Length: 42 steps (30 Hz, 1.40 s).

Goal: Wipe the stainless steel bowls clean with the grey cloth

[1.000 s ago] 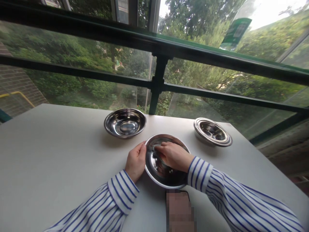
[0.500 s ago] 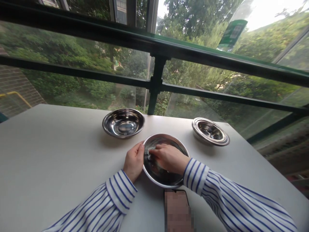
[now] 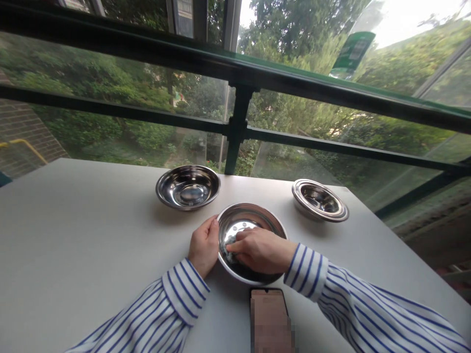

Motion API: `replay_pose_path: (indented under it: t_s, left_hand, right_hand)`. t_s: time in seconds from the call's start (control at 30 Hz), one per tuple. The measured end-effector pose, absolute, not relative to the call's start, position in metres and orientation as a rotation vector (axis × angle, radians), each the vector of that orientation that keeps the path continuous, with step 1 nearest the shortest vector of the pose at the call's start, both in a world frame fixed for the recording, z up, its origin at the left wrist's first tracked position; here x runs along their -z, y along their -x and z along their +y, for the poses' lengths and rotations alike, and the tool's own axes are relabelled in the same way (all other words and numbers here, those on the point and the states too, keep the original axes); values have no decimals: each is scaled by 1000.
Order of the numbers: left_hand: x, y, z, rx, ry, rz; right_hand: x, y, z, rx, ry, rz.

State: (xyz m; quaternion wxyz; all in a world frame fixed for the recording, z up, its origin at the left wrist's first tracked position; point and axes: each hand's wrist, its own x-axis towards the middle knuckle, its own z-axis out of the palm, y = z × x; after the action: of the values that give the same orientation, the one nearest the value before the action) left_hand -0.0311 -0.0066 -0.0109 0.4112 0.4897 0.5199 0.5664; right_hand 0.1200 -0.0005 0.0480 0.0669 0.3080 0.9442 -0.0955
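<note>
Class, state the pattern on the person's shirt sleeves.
White with thin blue stripes; left sleeve, head view.

Right hand [image 3: 262, 251] inside the nearest bowl [image 3: 257, 215]: its fingertips [image 3: 232, 248] shift from the far-left part of the inner wall, first leftward, then down to the near-left part. The bowl's far inner surface, covered a second ago, now lies bare and bright. The striped right cuff [image 3: 305, 267] sits nearer.

Sleeves [image 3: 184, 294] white, blue-striped; bowls [image 3: 250, 218] silver; table [image 3: 73, 235] white; railing [image 3: 235, 122] dark green.
</note>
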Motion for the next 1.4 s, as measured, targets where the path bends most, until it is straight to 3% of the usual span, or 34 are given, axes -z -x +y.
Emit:
replay_pose_path:
  t_s: [0.37,0.73,0.97,1.4]
  left_hand:
    - [10,32,-6,-1426,-1244,1304]
    - [10,32,-8,-1432,-1214,1352]
    - [7,31,-9,-1410,-1045,1428]
    - [5,37,-4,-1373,-982,1403]
  right_hand:
    - [-40,-128,25,103,-1344,2741]
    - [-48,-126,-8,285,-972,2841]
    - [-46,-130,5,353,-1166,2770]
    - [-50,-146,9,606,-851,2822]
